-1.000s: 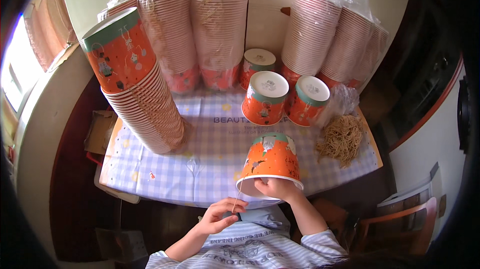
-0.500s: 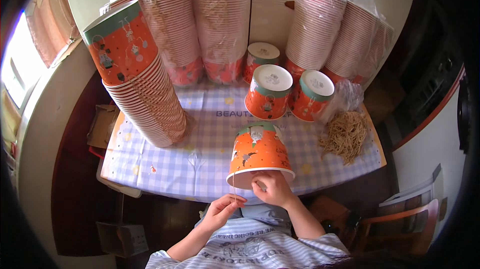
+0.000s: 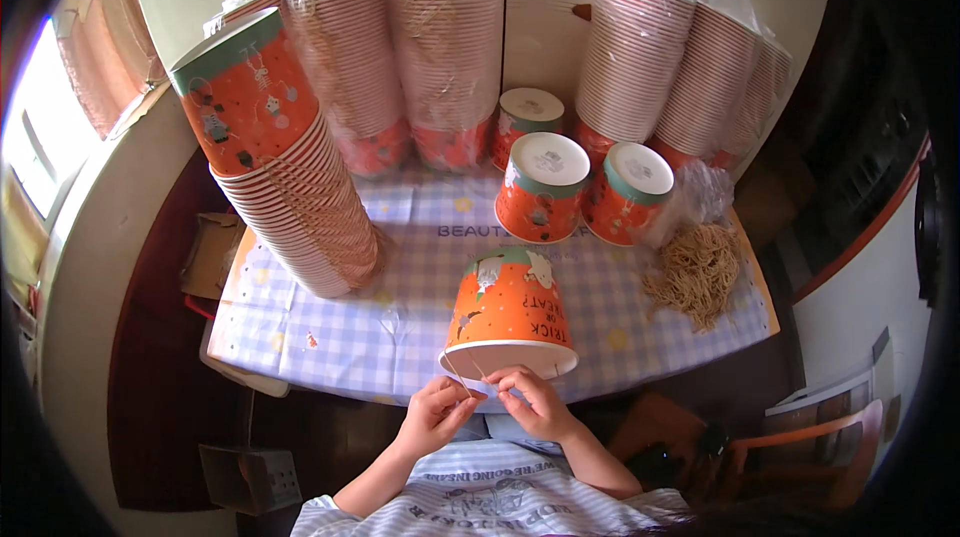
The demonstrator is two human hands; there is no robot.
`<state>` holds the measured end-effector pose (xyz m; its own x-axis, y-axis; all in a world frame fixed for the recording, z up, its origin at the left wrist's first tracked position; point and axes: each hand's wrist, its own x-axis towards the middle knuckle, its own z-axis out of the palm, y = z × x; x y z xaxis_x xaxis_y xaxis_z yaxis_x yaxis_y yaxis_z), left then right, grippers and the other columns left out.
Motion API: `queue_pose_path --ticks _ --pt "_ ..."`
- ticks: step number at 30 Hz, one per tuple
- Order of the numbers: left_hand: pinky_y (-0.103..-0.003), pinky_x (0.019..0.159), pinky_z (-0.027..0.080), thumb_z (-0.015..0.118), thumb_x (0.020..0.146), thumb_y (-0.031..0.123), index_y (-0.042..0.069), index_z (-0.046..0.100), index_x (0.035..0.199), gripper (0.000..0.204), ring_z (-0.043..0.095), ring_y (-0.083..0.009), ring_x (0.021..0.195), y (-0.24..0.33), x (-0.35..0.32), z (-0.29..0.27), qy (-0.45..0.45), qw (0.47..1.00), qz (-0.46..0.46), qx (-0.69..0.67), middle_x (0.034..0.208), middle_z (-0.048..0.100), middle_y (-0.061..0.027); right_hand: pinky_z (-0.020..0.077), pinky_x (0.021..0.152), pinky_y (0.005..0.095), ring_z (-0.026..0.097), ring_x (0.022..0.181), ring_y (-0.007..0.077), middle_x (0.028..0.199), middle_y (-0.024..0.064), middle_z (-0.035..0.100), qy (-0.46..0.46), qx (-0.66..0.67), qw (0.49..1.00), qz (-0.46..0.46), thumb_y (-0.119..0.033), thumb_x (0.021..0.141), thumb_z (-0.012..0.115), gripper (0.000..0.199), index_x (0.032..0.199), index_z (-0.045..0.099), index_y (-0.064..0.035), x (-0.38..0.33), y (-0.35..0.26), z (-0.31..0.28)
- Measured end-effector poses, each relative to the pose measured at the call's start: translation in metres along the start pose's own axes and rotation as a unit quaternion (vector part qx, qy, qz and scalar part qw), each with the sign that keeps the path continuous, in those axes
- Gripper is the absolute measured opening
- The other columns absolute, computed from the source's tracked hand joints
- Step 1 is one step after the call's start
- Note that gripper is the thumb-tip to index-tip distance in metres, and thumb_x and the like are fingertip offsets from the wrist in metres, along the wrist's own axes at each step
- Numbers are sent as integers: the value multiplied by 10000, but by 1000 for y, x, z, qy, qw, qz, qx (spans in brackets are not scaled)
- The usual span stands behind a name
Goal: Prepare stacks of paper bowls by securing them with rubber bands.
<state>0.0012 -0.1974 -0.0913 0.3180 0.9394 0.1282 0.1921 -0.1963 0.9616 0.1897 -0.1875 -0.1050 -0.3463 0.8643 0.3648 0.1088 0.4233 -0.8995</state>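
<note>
Checked cloth covers the tabletop [image 3: 330,327], ringed by tall stacks of orange paper buckets [image 3: 290,187]. Near its front edge an upturned orange bucket [image 3: 508,312] tilts. Left hand [image 3: 437,414] and right hand [image 3: 535,402] pinch a thin strand [image 3: 458,377] at its rim.

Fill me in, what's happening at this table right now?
A person sits at a checked tablecloth, holding an upside-down orange paper bucket at its rim. The left hand and right hand meet at the near rim, pinching a thin tan string. Tall stacks of buckets stand around, and a pile of tan strings lies to the right.
</note>
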Motion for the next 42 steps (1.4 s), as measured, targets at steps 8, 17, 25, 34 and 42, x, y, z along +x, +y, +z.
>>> queue_pose_path --ticks 8,17,25,34,42 --pt "-283 559 451 597 641 -25 120 610 1036 420 527 -189 681 13 3 -16 9 951 196 240 787 551 -44 430 590 266 539 634 139 704 71 553 -58 59 988 131 -76 841 486 69 868 480 -13 -9 -4 10" --pt "-228 484 416 663 577 38 191 614 1022 473 505 -124 662 6 11 -18 69 856 266 437 773 518 20 430 526 261 542 557 132 626 67 555 -88 51 988 115 -68 808 522 65 832 526 -8 -9 -19 -2" --pt "-311 544 467 686 677 134 87 549 946 306 559 -210 644 25 44 -23 145 884 250 367 833 566 -39 421 508 239 534 548 107 623 64 576 -95 7 992 89 -32 771 544 30 791 539 -10 -5 -29 -5" --pt "-249 450 461 538 785 27 66 246 1288 584 555 -103 494 28 32 -12 76 995 -41 -47 618 557 -46 439 479 265 553 497 156 567 60 540 -15 -85 996 29 -39 742 562 42 781 546 -42 12 -68 -38" --pt "-233 454 460 521 815 28 106 100 1336 674 559 -113 488 45 22 -9 -2 972 -140 -188 614 556 -76 435 455 276 556 480 177 568 63 546 -19 -189 978 -83 -52 739 571 37 756 539 -47 63 -102 -55"
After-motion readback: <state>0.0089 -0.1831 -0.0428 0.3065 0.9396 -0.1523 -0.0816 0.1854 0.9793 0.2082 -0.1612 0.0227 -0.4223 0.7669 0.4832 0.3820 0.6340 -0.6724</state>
